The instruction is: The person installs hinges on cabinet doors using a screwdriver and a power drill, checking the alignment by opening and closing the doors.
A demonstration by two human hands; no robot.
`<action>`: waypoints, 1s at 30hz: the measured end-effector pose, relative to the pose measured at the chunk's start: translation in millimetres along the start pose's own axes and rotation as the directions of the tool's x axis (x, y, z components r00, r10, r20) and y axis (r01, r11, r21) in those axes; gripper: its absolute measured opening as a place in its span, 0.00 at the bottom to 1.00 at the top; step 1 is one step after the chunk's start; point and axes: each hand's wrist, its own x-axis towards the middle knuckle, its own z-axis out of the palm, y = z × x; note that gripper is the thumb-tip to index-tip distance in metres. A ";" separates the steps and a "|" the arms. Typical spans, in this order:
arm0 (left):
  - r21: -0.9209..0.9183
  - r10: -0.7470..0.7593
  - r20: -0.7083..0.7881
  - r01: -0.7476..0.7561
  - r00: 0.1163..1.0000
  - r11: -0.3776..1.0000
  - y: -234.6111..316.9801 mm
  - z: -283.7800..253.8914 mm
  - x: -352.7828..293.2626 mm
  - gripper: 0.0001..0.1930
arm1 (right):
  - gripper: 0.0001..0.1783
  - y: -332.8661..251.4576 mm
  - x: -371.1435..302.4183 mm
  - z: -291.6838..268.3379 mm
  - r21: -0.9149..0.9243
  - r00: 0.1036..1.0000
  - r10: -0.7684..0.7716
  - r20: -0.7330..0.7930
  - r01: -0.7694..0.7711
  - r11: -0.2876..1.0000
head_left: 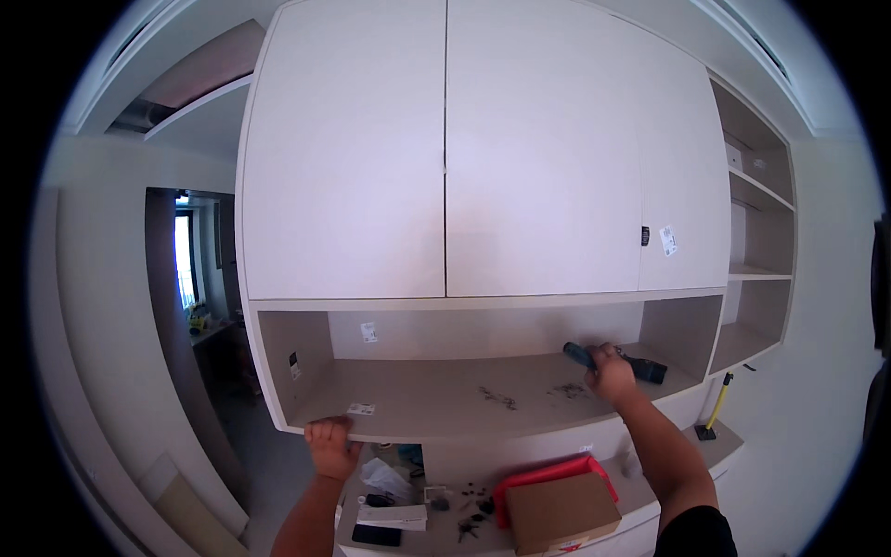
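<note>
In front of me hangs a pale wall cabinet (557, 139) with shut doors above an open shelf niche (418, 385). My right hand (611, 373) is closed around a dark teal cordless drill (652, 371), at the right part of the niche floor; I cannot tell if the drill rests on the board. My left hand (332, 447) curls its fingers over the niche's front lower edge at the left, beside a white label (361, 408). Dark screws or debris (568, 391) lie scattered on the board left of the drill.
Below stands a lower cabinet with a cardboard box (563, 512), a red tray or bag (599, 469), keys (468, 531), a dark phone (376, 536) and a white box (392, 517). A yellow support rod (717, 406) stands at right. Open side shelves (756, 269) adjoin the cabinet.
</note>
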 end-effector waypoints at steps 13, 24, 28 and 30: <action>-0.205 -0.049 0.259 0.104 0.965 0.973 15.3 -36.0 7.3 0.25 | 0.23 -88.9 -76.3 -58.1 0.186 0.762 -0.621 0.183 0.593 0.783; -0.600 0.033 0.083 0.023 0.996 0.800 147.6 -72.7 227.4 0.09 | 0.23 -125.5 -98.5 -87.1 0.392 0.546 -0.824 0.149 0.733 0.556; -0.318 -0.056 -0.036 0.042 0.998 0.947 166.7 -79.9 347.4 0.14 | 0.20 -103.0 -142.5 -56.3 0.483 0.615 -0.778 0.130 0.645 0.591; -0.035 -0.119 -0.026 0.118 0.993 0.992 170.5 -99.8 387.6 0.22 | 0.19 -105.3 -169.2 -54.6 0.524 0.637 -0.746 0.193 0.576 0.627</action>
